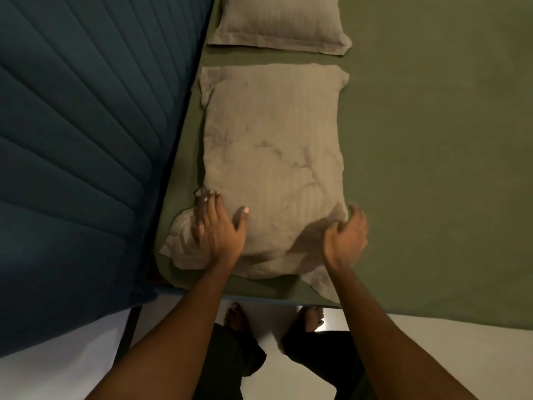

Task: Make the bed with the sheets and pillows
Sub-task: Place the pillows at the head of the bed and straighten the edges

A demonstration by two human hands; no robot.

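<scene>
A beige striped pillow [271, 157] lies on the olive green sheet [432, 154] beside the headboard. My left hand [219, 226] rests flat on the pillow's near left corner with fingers straight. My right hand [346, 238] sits at the pillow's near right edge, fingers loosely bent against its side, holding nothing that I can see. A second beige pillow [282, 21] lies farther along the bed, flat and apart from the first.
A dark blue quilted headboard [80, 140] stands along the left. The bed's near edge [259, 295] runs under my forearms, with white floor and my bare feet below it. Bare green sheet stretches to the right.
</scene>
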